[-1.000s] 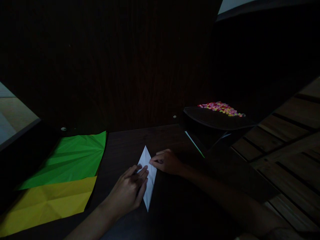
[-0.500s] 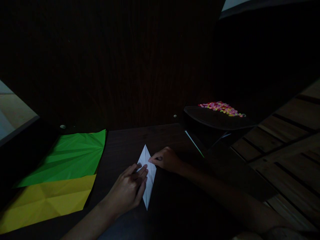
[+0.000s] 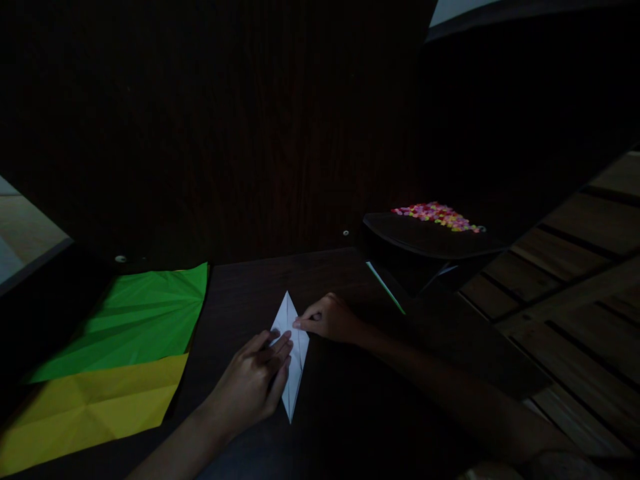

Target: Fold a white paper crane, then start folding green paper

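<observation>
A white sheet of paper folded into a long diamond (image 3: 290, 390) lies on the dark table, one point away from me and one towards me. A crease line runs down its length. My left hand (image 3: 253, 377) rests over its left side, fingers stretched out and pressing it flat. From the right, my right hand (image 3: 333, 320) has thumb and forefinger closed at the diamond's upper right edge, pinching the folded paper there. The tips of the right fingers are close to the left fingertips. Part of the paper's left side is hidden under my left hand.
Creased green paper (image 3: 135, 317) and yellow paper (image 3: 105, 400) lie on the left. On a raised dark corner shelf (image 3: 400, 237) at right is a pile of small pink and yellow pieces (image 3: 440, 217). A thin pale-green strip (image 3: 386, 288) lies below it. A dark wooden panel (image 3: 250, 133) stands behind.
The view has shifted slightly, so everything sits a little further left. Both hands stay on the folded paper, and its shape looks the same.
</observation>
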Action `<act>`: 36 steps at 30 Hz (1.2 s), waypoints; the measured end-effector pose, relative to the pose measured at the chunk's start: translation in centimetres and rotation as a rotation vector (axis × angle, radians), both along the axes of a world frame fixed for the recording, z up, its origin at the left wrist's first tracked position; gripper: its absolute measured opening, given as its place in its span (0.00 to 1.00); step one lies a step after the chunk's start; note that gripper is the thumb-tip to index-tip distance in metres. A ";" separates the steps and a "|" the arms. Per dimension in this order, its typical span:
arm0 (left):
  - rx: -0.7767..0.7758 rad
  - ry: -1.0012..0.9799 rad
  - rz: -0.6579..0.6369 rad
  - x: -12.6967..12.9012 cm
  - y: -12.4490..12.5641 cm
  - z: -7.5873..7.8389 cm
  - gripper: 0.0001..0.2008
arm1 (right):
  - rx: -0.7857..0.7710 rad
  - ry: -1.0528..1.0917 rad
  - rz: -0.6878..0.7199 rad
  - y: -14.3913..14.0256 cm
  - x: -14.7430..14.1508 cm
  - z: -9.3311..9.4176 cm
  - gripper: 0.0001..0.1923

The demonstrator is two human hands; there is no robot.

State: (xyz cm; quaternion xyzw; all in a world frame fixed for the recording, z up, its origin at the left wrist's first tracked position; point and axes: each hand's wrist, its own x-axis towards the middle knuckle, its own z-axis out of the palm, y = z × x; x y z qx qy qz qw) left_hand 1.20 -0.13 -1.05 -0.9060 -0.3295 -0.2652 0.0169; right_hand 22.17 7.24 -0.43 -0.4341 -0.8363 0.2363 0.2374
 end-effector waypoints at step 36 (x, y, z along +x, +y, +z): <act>0.002 0.021 0.007 0.1 0.0 0.0 0.16 | 0.023 -0.136 0.045 -0.1 0.4 0.0 0.13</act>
